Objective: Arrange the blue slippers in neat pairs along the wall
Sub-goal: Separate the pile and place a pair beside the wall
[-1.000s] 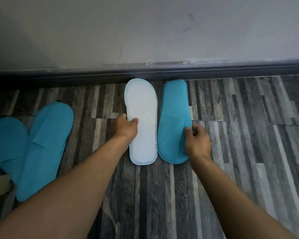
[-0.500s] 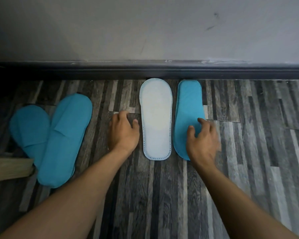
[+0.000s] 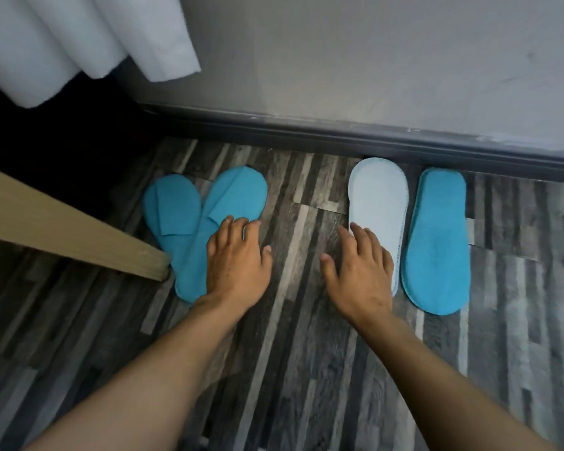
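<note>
Two slippers lie side by side with their toes at the dark skirting board: one turned sole-up, showing white [image 3: 380, 206], and a blue one [image 3: 437, 242] to its right. Further left, two more blue slippers overlap in a V: a shorter-looking one [image 3: 173, 206] and a longer one [image 3: 222, 209] lying partly over it. My left hand [image 3: 236, 258] hovers with fingers spread over the heel part of the longer left slipper. My right hand [image 3: 362, 271], also spread, covers the lower left edge of the white-soled slipper. Neither hand grips anything.
A light wooden board [image 3: 62, 226] juts in from the left and ends beside the left slippers. A pale curtain [image 3: 79, 43] hangs at the top left. The grey wall and skirting board [image 3: 339, 138] run behind the slippers. Striped wood-look floor [image 3: 300, 353] lies between and below my hands.
Both hands let go of the right-hand pair and moved left. My left hand now reaches the overlapping left slippers; the view has swung left, bringing the curtain and more of the board into sight.
</note>
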